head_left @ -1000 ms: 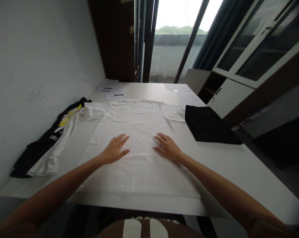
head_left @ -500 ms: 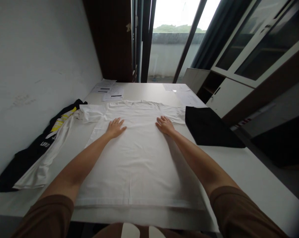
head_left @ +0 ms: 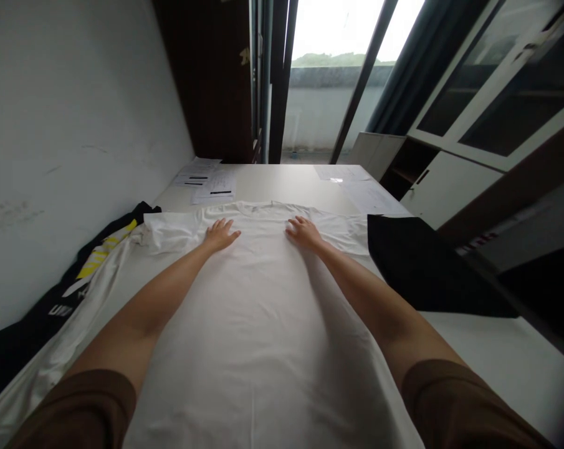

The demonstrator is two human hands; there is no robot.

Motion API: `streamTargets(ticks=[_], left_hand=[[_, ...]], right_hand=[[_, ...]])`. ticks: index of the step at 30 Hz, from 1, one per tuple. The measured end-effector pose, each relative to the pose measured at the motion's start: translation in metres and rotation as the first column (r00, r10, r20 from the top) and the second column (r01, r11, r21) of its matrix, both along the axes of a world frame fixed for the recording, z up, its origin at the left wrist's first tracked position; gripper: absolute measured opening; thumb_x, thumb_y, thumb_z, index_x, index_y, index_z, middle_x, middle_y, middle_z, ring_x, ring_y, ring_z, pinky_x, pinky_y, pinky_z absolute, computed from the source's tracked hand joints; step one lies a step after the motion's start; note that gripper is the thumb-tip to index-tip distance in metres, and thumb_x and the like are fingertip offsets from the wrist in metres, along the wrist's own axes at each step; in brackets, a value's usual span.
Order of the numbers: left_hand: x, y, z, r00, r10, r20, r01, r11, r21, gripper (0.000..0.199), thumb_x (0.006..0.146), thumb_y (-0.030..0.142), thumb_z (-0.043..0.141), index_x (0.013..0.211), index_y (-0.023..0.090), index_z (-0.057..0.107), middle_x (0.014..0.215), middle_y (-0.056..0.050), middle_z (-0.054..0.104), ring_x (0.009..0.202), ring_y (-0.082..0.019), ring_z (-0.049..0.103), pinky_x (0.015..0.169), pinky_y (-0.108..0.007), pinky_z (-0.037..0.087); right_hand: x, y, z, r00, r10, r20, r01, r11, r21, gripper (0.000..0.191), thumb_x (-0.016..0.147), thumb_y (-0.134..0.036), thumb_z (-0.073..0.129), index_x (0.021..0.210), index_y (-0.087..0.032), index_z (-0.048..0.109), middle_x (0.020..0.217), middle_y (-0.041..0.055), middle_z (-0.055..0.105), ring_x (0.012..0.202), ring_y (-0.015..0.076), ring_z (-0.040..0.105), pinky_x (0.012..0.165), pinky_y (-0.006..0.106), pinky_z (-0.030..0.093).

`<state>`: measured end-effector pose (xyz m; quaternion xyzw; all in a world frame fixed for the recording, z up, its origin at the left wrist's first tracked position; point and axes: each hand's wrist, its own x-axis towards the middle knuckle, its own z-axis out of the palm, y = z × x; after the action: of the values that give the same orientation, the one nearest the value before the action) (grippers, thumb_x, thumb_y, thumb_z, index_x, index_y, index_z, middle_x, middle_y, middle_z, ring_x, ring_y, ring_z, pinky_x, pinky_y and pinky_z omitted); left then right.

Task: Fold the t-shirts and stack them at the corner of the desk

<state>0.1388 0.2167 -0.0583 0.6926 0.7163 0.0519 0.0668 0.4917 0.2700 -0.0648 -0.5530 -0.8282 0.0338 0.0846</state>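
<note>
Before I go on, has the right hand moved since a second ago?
Yes. The right hand has moved forward, away from the person, up the white shirt toward its collar and nearer the table's far edge.

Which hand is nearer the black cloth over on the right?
Right. The right hand rests on the white shirt, apart from the black cloth and to its left; the left hand rests there too, farther left.
</note>
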Motion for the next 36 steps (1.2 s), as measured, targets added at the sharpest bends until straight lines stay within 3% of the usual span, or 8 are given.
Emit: streamTargets(ticks=[3,10,17,22,26,31,34,36], left_hand=[[0.008,0.031,-0.008,1.0,-0.007,0.016,0.007,1.0,-0.023,0.078,0.098,0.071,0.029,0.163,0.027,0.031,0.171,-0.011,0.023,0.157,-0.034,0.02,0.121,-0.063,0.021],[0.01,0.089,-0.025,0.997,-0.049,-0.054,0.047,0.998,-0.043,0.085,0.095,0.079,0.023,0.166,0.031,0.021,0.174,-0.007,0.009,0.157,-0.04,0.006,0.115,-0.078,0.005],[-0.002,0.146,-0.037,0.995,-0.093,0.036,0.097,0.986,-0.133,0.093,0.096,0.081,0.026,0.167,0.023,0.012,0.174,-0.006,-0.008,0.155,-0.045,-0.015,0.112,-0.075,-0.014],[-0.008,0.169,-0.037,0.994,-0.097,0.046,0.104,0.979,-0.176,0.09,0.099,0.076,0.025,0.168,0.02,0.007,0.173,-0.007,-0.014,0.153,-0.046,-0.021,0.111,-0.071,-0.02],[-0.003,0.154,-0.028,0.994,-0.106,0.005,0.106,0.984,-0.141,0.083,0.1,0.072,0.026,0.168,0.027,0.007,0.174,-0.005,-0.003,0.157,-0.04,-0.006,0.117,-0.071,-0.007],[0.005,0.092,-0.026,0.992,-0.121,-0.017,0.122,0.985,0.119,0.074,0.102,0.064,0.027,0.165,0.026,0.024,0.171,-0.007,0.021,0.157,-0.032,0.015,0.123,-0.062,0.008],[-0.021,0.053,-0.025,0.985,-0.15,-0.084,0.156,0.985,0.078,0.068,0.102,0.063,0.029,0.161,0.028,0.036,0.17,-0.008,0.026,0.155,-0.032,0.021,0.123,-0.059,0.012],[-0.057,0.032,-0.021,0.991,-0.034,-0.126,0.04,0.998,0.042,0.069,0.102,0.061,0.028,0.161,0.025,0.036,0.169,-0.011,0.028,0.154,-0.035,0.023,0.122,-0.061,0.013]], right_hand=[[-0.011,0.021,-0.008,0.999,0.043,-0.005,-0.043,0.999,0.001,0.058,0.104,-0.054,0.041,0.154,-0.025,0.048,0.164,0.0105,0.038,0.151,0.0304,0.031,0.122,0.049,0.028],[-0.014,0.079,-0.029,0.999,0.033,0.001,-0.033,0.998,-0.058,0.07,0.103,-0.065,0.032,0.161,-0.026,0.036,0.17,0.0097,0.023,0.156,0.0359,0.017,0.123,0.062,0.014],[-0.01,0.14,-0.046,0.998,0.062,-0.027,-0.064,0.991,-0.119,0.078,0.102,-0.07,0.028,0.163,-0.022,0.03,0.171,0.0115,0.018,0.157,0.0376,0.011,0.121,0.069,0.007],[-0.01,0.166,-0.039,0.995,0.1,0.031,-0.091,0.971,-0.223,0.08,0.102,-0.07,0.031,0.165,-0.021,0.025,0.172,0.0115,0.013,0.157,0.0393,0.008,0.121,0.069,0.009],[-0.016,0.16,-0.035,0.996,0.013,0.09,0.005,0.98,-0.199,0.075,0.103,-0.065,0.027,0.166,-0.025,0.022,0.173,0.0086,0.011,0.158,0.0355,0.008,0.123,0.065,0.01],[-0.016,0.141,-0.034,0.998,0.031,0.058,-0.027,0.998,-0.058,0.067,0.105,-0.06,0.028,0.162,-0.026,0.033,0.171,0.008,0.022,0.157,0.032,0.018,0.125,0.059,0.016],[-0.006,0.127,-0.031,0.999,0.048,0.01,-0.048,0.999,0.012,0.058,0.105,-0.052,0.033,0.154,-0.023,0.047,0.165,0.0105,0.036,0.153,0.0307,0.029,0.123,0.054,0.025],[0.009,0.114,-0.028,0.999,0.033,-0.002,-0.033,0.998,0.044,0.054,0.105,-0.048,0.037,0.15,-0.022,0.053,0.16,0.0116,0.043,0.149,0.0304,0.036,0.121,0.051,0.029]])
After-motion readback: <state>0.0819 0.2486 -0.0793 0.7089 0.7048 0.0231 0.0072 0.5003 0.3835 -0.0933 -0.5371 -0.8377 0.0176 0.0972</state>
